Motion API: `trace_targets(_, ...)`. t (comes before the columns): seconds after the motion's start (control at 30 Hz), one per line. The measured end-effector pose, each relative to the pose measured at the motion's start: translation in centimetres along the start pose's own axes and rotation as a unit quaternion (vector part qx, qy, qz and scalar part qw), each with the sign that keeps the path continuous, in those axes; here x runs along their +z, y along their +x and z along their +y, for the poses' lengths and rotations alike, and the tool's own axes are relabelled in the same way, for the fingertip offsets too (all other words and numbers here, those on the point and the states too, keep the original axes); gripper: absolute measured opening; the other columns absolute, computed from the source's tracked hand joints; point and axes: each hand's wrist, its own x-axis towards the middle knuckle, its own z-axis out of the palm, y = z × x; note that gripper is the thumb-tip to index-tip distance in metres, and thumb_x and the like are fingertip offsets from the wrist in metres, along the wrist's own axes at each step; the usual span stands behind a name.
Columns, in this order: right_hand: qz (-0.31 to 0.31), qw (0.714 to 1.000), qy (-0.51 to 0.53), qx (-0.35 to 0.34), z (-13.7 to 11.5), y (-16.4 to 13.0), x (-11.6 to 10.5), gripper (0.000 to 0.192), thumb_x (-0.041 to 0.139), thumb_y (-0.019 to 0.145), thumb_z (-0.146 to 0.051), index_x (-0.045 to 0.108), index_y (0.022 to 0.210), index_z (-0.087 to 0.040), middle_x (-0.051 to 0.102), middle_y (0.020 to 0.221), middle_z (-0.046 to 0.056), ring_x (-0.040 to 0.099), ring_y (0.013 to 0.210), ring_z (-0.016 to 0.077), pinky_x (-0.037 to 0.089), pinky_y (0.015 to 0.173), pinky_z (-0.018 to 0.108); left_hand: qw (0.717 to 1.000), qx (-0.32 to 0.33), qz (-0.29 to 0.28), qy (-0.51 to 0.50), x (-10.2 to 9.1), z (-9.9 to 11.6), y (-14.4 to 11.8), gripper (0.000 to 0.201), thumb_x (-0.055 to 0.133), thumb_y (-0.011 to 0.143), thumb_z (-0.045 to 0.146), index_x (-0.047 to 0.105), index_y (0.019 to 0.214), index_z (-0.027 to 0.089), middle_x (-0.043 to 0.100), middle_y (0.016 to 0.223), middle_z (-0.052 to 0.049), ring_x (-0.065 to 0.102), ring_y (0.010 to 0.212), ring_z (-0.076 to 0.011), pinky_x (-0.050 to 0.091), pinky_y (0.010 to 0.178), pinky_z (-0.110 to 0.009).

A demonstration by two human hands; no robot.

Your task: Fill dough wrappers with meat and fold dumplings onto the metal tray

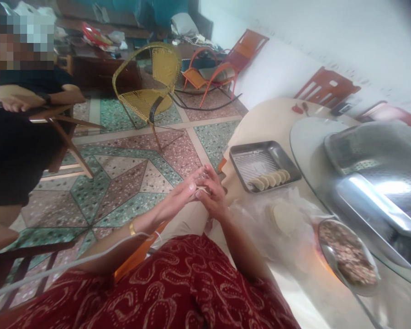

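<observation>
Head view: I see both hands meeting just off the worktop (260, 119) edge, above the lap. Left hand (183, 192) and right hand (212, 194) touch at the fingertips, and both grips pinch a small pale dumpling wrapper (201, 188) between them. It sits right in the pinch, mostly hidden by fingers, so I can't tell its fold state. Just right of the hands, on the worktop, is a metal tray (250, 157) with a row of folded dumplings (270, 179) along its near side. Nearer me, a stack of round wrappers (284, 217) lies on clear plastic, and beside it a bowl of minced filling (347, 253). Another person sits well apart at far left.
</observation>
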Motion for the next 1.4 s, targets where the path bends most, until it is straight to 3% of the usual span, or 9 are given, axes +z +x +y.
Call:
trace_targets(0.17,-0.030,0.999,0.006,0.032,-0.5,0.2,-0.3,0.033,0.061,0.088,-0.049,0.071,0.108,-0.025,0.042,0.154,0.009,0.043,0.142,0.0267,0.045,0.111,0.041,0.999,0.036,-0.012,0.017,0.0,-0.3,0.0,0.068,0.056,0.094,0.050,0.031,0.154,0.031,0.038,0.157,-0.009,0.052,0.133,-0.0305,0.044,0.111,-0.043)
trace_targets(0.33,-0.028,0.998,0.019,0.046,-1.0,0.4,-0.3,0.029,0.060,0.089,-0.048,0.075,0.099,-0.026,0.059,0.138,0.009,0.044,0.141,0.0262,0.042,0.112,0.042,0.996,0.042,-0.015,0.071,-0.4,-0.5,0.0,0.077,0.053,0.093,0.056,0.020,0.158,0.028,0.036,0.158,-0.014,0.051,0.133,-0.0334,0.044,0.111,-0.048)
trace_targets(0.43,-0.031,0.998,0.034,0.052,-1.3,0.4,-0.1,0.025,0.059,0.090,-0.046,0.075,0.094,-0.027,0.069,0.121,0.008,0.045,0.141,0.0253,0.043,0.111,0.042,0.991,0.041,0.003,0.131,-0.8,-0.4,-0.1,0.076,0.050,0.093,0.059,0.024,0.157,0.027,0.039,0.156,-0.012,0.051,0.134,-0.0317,0.043,0.112,-0.047)
trace_targets(0.63,0.048,0.995,0.072,0.049,-1.6,0.0,0.2,0.020,0.062,0.089,-0.041,0.072,0.093,-0.024,0.065,0.130,0.009,0.057,0.129,0.0242,0.048,0.105,0.040,0.976,0.026,0.017,0.217,-1.3,0.4,-0.2,0.073,0.038,0.092,0.069,0.043,0.148,0.022,0.051,0.147,-0.015,0.056,0.127,-0.0294,0.050,0.101,-0.042)
trace_targets(0.77,0.077,0.984,0.119,0.105,-2.2,-0.4,0.1,0.018,0.062,0.089,-0.038,0.069,0.089,-0.022,0.073,0.113,0.009,0.068,0.110,0.0217,0.056,0.091,0.035,0.948,0.065,0.087,0.298,-1.7,1.1,-0.5,0.056,0.048,0.091,0.065,0.068,0.113,0.018,0.071,0.108,-0.010,0.067,0.097,-0.0217,0.053,0.083,-0.031)
trace_targets(0.9,0.101,0.959,0.184,0.189,-2.9,-1.0,0.4,0.017,0.064,0.086,-0.038,0.068,0.091,-0.022,0.074,0.101,0.004,0.072,0.070,0.0131,0.058,0.059,0.024,0.949,0.104,0.108,0.277,-1.6,1.3,-0.7,0.037,0.069,0.083,0.052,0.068,0.093,0.017,0.071,0.089,-0.004,0.064,0.075,-0.0131,0.051,0.068,-0.024)
trace_targets(1.0,0.112,0.949,0.210,0.205,-3.1,-1.2,0.6,0.020,0.068,0.084,-0.038,0.069,0.099,-0.024,0.075,0.099,0.002,0.066,0.055,0.0085,0.058,0.053,0.023,0.954,0.113,0.106,0.256,-1.4,1.1,-0.7,0.029,0.072,0.083,0.044,0.069,0.091,0.017,0.071,0.085,-0.003,0.065,0.073,-0.0122,0.052,0.069,-0.023)
trace_targets(1.23,0.109,0.954,0.209,0.186,-3.4,-1.4,0.9,0.014,0.067,0.085,-0.035,0.069,0.095,-0.025,0.074,0.105,0.002,0.066,0.054,0.0073,0.059,0.052,0.023,0.950,0.132,0.134,0.250,-1.6,0.1,-0.5,0.023,0.073,0.082,0.038,0.070,0.093,0.019,0.072,0.087,-0.002,0.065,0.076,-0.0119,0.052,0.073,-0.024)
trace_targets(1.4,0.101,0.963,0.156,0.194,-3.9,-0.9,0.8,0.018,0.064,0.086,-0.041,0.067,0.086,-0.023,0.074,0.089,0.005,0.073,0.084,0.0187,0.059,0.057,0.026,0.950,0.118,0.112,0.268,-1.7,0.1,-0.6,0.020,0.067,0.087,0.038,0.070,0.087,0.018,0.072,0.083,-0.001,0.066,0.077,-0.0121,0.052,0.074,-0.022)
